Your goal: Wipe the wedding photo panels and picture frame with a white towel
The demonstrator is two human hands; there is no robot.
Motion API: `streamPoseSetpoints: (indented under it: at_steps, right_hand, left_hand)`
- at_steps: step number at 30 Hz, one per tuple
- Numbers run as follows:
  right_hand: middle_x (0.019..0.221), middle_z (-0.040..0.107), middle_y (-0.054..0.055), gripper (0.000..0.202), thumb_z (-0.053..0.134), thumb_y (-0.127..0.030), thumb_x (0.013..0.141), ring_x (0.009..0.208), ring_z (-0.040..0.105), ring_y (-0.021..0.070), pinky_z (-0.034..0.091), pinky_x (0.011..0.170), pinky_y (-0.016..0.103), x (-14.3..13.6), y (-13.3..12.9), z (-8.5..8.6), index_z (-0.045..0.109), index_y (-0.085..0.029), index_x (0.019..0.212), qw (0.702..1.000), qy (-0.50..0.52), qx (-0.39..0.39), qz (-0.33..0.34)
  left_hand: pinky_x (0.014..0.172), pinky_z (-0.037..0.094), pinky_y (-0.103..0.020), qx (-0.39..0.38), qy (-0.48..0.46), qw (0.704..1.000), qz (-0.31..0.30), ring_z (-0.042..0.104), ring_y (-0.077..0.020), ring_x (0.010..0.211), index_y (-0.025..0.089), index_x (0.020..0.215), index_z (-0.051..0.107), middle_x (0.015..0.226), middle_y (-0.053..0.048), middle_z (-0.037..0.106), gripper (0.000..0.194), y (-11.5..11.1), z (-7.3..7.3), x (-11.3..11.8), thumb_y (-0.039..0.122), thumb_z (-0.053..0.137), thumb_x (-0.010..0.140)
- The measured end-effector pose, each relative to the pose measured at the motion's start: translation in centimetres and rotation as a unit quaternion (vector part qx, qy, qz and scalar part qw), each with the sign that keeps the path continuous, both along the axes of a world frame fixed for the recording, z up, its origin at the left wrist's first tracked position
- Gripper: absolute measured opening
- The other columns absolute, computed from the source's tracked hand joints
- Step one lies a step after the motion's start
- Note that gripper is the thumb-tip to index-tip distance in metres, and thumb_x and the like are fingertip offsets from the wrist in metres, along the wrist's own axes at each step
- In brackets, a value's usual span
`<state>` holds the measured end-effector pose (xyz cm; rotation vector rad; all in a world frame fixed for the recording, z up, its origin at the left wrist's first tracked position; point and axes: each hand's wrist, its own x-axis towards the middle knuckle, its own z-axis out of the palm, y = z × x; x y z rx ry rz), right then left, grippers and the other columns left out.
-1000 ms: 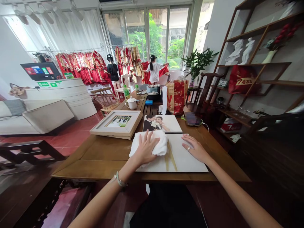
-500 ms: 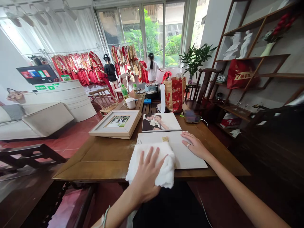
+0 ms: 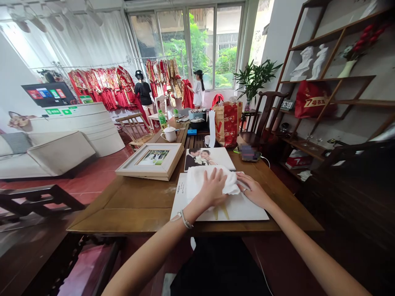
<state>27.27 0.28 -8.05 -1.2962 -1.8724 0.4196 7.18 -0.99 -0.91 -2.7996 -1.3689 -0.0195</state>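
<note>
A white cloth point(image 3: 195, 181) lies over the upper part of a white board point(image 3: 182, 207) near the table's front edge. My left hand point(image 3: 214, 189) presses flat on the cloth with its fingers spread. On the board's right side rests my right hand point(image 3: 253, 192), fingers stretched out, a ring on one finger, its fingertips beside the cloth. Gold-coloured strips show on the board below my left hand. Just behind, a photo print of a couple point(image 3: 222, 158) is partly overlapped by the cloth.
Left on the wooden table point(image 3: 123, 209) are stacked frames point(image 3: 173, 162). Farther back stand a white lidded cup point(image 3: 169, 133), a bottle point(image 3: 162, 119), a red paper bag point(image 3: 230, 123) and a phone point(image 3: 248, 152) with a cable. Two people stand by clothes racks.
My left hand and the cloth have moved forward and to the right, from the board's lower left to its top. My right hand stays nearly in place. One person in the background has turned.
</note>
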Motion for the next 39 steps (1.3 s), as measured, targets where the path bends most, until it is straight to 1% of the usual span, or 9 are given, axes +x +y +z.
streamPoseSetpoints:
  at_steps: [8,10,13,19,22,26,34,36,39]
  right_hand:
    - [0.131,0.052,0.009,0.035,0.05,-0.033,0.081,0.127,0.04,0.0247,0.028,0.107,0.047,0.0,0.0,0.0,0.062,-0.022,0.112,1.0,0.002,-0.012,0.006]
    - [0.131,0.052,0.008,0.034,0.05,-0.032,0.082,0.128,0.039,0.0243,0.027,0.108,0.047,0.0,0.0,0.0,0.061,-0.023,0.113,1.0,0.006,-0.013,0.004]
    - [0.13,0.053,0.008,0.034,0.051,-0.031,0.08,0.126,0.041,0.0245,0.029,0.107,0.047,0.1,0.1,-0.1,0.062,-0.023,0.111,1.0,0.018,-0.015,0.004]
    - [0.127,0.056,0.006,0.036,0.049,-0.025,0.076,0.125,0.043,0.0242,0.03,0.106,0.045,0.5,0.7,-0.5,0.064,-0.025,0.11,0.998,0.053,-0.017,0.019]
    - [0.126,0.057,0.005,0.038,0.046,-0.023,0.076,0.125,0.043,0.024,0.031,0.105,0.045,0.7,1.0,-0.7,0.064,-0.024,0.109,0.997,0.07,-0.024,0.024]
    - [0.125,0.058,0.005,0.035,0.048,-0.024,0.075,0.123,0.046,0.0241,0.032,0.105,0.044,1.1,1.4,-1.1,0.066,-0.024,0.105,0.995,0.087,-0.032,0.023]
    - [0.127,0.056,0.009,0.035,0.048,-0.04,0.082,0.126,0.042,0.025,0.027,0.108,0.046,1.2,1.3,-0.5,0.067,-0.023,0.105,0.997,0.063,-0.038,0.029]
    - [0.127,0.056,0.008,0.036,0.049,-0.042,0.081,0.127,0.041,0.0252,0.028,0.108,0.047,1.1,1.2,-0.5,0.066,-0.023,0.106,0.997,0.066,-0.041,0.029]
    - [0.125,0.058,0.007,0.034,0.051,-0.044,0.079,0.125,0.043,0.0256,0.029,0.107,0.047,1.2,1.4,-0.8,0.067,-0.025,0.103,0.995,0.088,-0.035,0.037]
  left_hand:
    - [0.103,0.007,-0.063,0.007,0.003,0.998,-0.067,-0.003,-0.0385,0.134,0.009,0.138,0.024,0.148,-0.017,0.012,0.081,-9.4,-0.6,-0.3,0.044,0.053,0.071]
    - [0.103,0.007,-0.063,-0.006,0.004,0.997,-0.072,-0.005,-0.038,0.134,0.01,0.139,0.022,0.149,-0.016,0.011,0.081,-10.4,-0.4,-0.5,0.046,0.051,0.073]
    - [0.104,0.012,-0.06,-0.017,0.005,0.999,-0.045,0.001,-0.0372,0.134,0.011,0.14,0.022,0.149,-0.016,0.013,0.078,-8.7,-0.2,-0.2,0.045,0.049,0.075]
    - [0.101,0.017,-0.06,0.03,-0.007,0.999,0.028,0.014,-0.0368,0.132,0.011,0.136,0.03,0.145,-0.018,0.022,0.07,-1.8,-0.5,2.0,0.04,0.052,0.076]
    - [0.1,0.017,-0.062,0.043,-0.006,0.998,0.045,0.017,-0.0385,0.131,0.009,0.134,0.034,0.144,-0.02,0.025,0.067,-0.7,-0.6,3.1,0.04,0.052,0.078]
    - [0.099,0.015,-0.066,0.044,-0.003,0.997,0.058,0.015,-0.0422,0.131,0.006,0.133,0.036,0.143,-0.023,0.023,0.069,-3.0,-0.5,4.2,0.041,0.054,0.076]
    - [0.1,0.007,-0.07,0.009,-0.031,0.999,-0.022,-0.001,-0.0448,0.132,0.001,0.138,0.025,0.146,-0.026,0.011,0.088,-12.4,-1.2,5.4,0.051,0.056,0.072]
    - [0.101,0.008,-0.069,-0.013,-0.036,0.999,-0.023,-0.001,-0.0434,0.133,0.002,0.139,0.024,0.146,-0.025,0.011,0.087,-12.5,-0.9,5.1,0.05,0.054,0.073]
    - [0.102,0.013,-0.065,-0.034,-0.026,0.999,0.0,0.006,-0.0405,0.134,0.006,0.139,0.027,0.146,-0.022,0.016,0.081,-10.5,0.1,4.6,0.049,0.052,0.076]
